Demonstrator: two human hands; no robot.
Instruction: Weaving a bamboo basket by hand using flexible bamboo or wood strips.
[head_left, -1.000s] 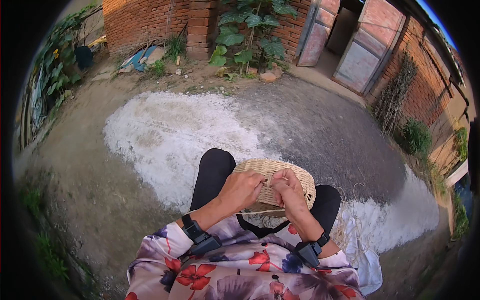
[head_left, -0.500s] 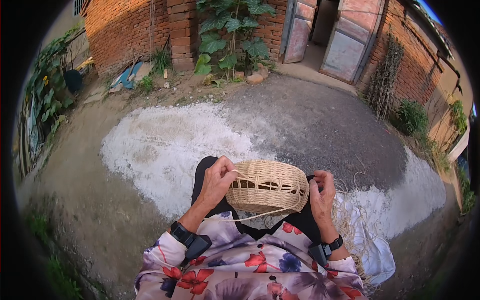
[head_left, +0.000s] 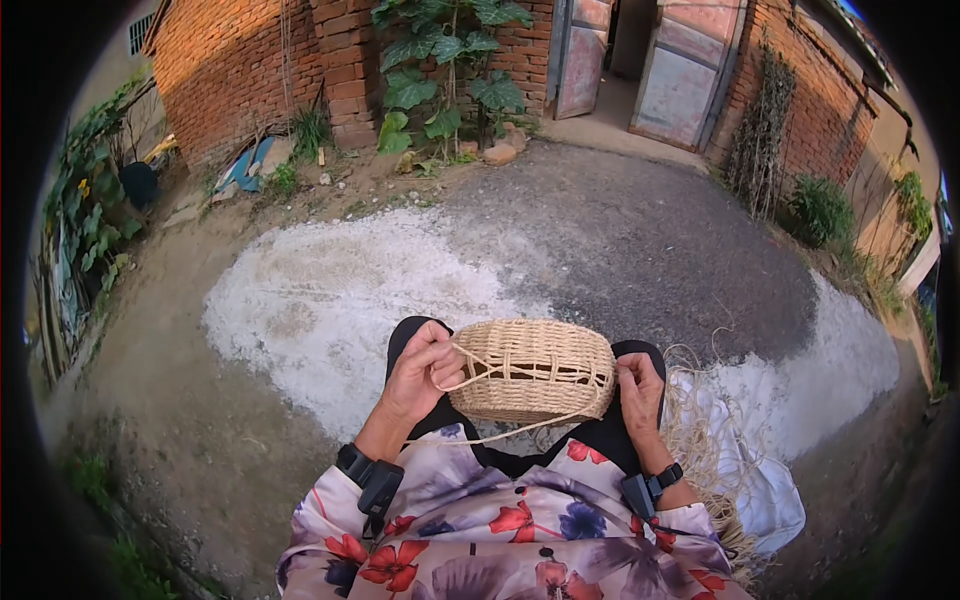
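Note:
Across my black-trousered knees lies a pale woven basket (head_left: 535,395) on its side, with an open gap crossed by strands along its wall. My left hand (head_left: 425,370) is closed at the basket's left side, pinching a straw cord (head_left: 468,352) that runs in a loop to the weave. Another length of cord (head_left: 520,431) trails loose below the basket toward my left wrist. At the right end, my right hand (head_left: 640,390) has its fingers closed against the basket's edge; what they pinch there is hidden.
A white sack (head_left: 765,500) with a heap of loose straw strands (head_left: 700,440) lies on the ground to my right. White powdery patches (head_left: 340,290) cover part of the dark ground. Ahead stand a brick wall (head_left: 240,80), a leafy climbing plant (head_left: 445,80) and an open metal door (head_left: 680,80).
My left hand has drawn back slightly left and down, with the cord's loop now showing. My right hand has moved in against the basket's right edge, its fingers more closed.

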